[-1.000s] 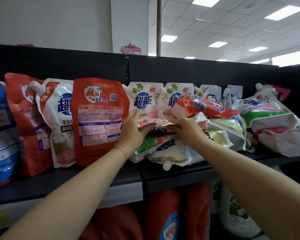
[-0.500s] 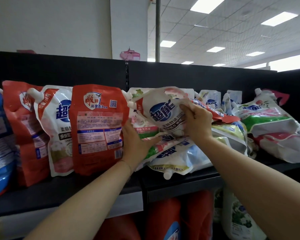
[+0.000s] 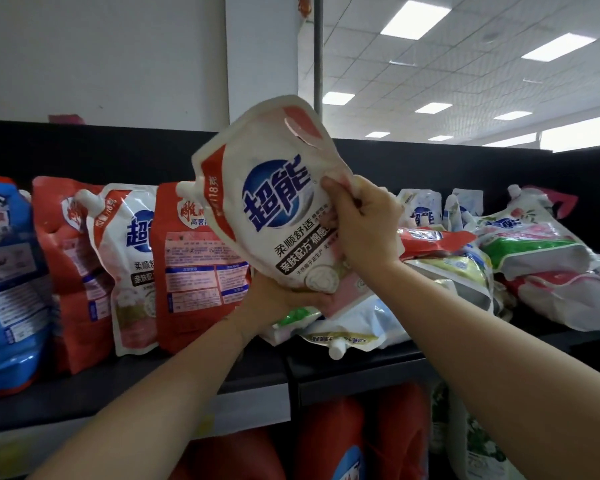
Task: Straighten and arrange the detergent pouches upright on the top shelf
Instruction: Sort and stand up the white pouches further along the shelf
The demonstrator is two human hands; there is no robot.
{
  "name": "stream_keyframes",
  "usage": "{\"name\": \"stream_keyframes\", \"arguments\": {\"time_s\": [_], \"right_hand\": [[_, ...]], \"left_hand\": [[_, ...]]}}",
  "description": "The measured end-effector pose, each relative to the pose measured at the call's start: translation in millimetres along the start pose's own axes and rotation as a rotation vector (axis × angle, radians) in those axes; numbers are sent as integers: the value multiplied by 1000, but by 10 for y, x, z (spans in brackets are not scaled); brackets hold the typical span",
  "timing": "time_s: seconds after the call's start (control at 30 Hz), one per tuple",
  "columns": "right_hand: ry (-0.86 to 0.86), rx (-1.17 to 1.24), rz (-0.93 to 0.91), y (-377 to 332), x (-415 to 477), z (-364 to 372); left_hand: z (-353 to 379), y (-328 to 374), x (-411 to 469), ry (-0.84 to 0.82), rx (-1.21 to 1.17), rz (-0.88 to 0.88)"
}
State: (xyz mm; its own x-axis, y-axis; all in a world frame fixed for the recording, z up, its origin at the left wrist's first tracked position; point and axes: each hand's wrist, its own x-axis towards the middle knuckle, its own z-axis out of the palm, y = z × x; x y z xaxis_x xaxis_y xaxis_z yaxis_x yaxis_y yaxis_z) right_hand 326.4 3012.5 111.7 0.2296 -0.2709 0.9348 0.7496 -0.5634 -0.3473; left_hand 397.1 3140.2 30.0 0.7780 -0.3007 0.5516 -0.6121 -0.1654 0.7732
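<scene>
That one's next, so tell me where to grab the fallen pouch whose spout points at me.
Set the held pouch down first. Take the fallen pouch at its spout end, from the front, I'd say: that end points out toward the shelf edge and is bare, while other pouches lie across its back part.

Bright ceiling panels (image 3: 557, 46) light the room evenly; window (image 3: 581, 133) glare blows out at right; soft focus throughout; edges bow outward.
</scene>
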Motion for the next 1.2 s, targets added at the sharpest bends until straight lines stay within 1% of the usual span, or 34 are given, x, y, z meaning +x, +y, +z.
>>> {"name": "stream_keyframes", "arguments": {"time_s": [0.07,0.17,0.23,0.3,0.4,0.47,0.53,0.57,0.6,0.63,0.67,0.73,0.8,0.87,0.97,1.07,1.2], "right_hand": [[4,101,121,-68,-41,62],[29,290,386,-150,-142,225],[29,380,531,-210,-229,362],[-16,473,643,-278,-337,507],[-122,598,741,-348,-466,738],[-234,629,842,-392,-521,905],[-377,574,959,-392,-580,1049],[-476,513,1000,-381,-631,1107],[-588,436,1008,-357,-704,1160],[-679,365,978,-333,-780,1202],[-721,318,929,-297,-851,1233],[-707,267,830,-254,-941,1265],[-709,227,762,-233,-966,1230],[-744,213,712,-218,-980,1169],[-787,178,627,-179,-1009,1040],[-805,60,523,-127,-993,878],[-785,-95,456,-12,-932,621]], "left_hand": [[-239,76,-79,-14,18,27],[-629,191,-214,-31,67,85],[-889,248,-333,-36,105,82],[-1157,270,-444,-7,180,46],[-1544,211,-564,26,304,-14],[-1763,139,-681,89,303,-76],[-1930,16,-808,201,291,-127],[-1989,-46,-870,278,277,-153],[-2044,-123,-927,363,268,-182],[-2080,-182,-983,439,256,-203],[-2089,-226,-1030,496,252,-213],[-2077,-273,-1115,559,314,-186],[-2009,-257,-1167,585,455,-102],[-1906,-215,-1167,569,582,12],[-1657,-100,-1059,470,756,159],[-1393,5,-938,381,930,261],[-1062,85,-823,276,955,336]]}}
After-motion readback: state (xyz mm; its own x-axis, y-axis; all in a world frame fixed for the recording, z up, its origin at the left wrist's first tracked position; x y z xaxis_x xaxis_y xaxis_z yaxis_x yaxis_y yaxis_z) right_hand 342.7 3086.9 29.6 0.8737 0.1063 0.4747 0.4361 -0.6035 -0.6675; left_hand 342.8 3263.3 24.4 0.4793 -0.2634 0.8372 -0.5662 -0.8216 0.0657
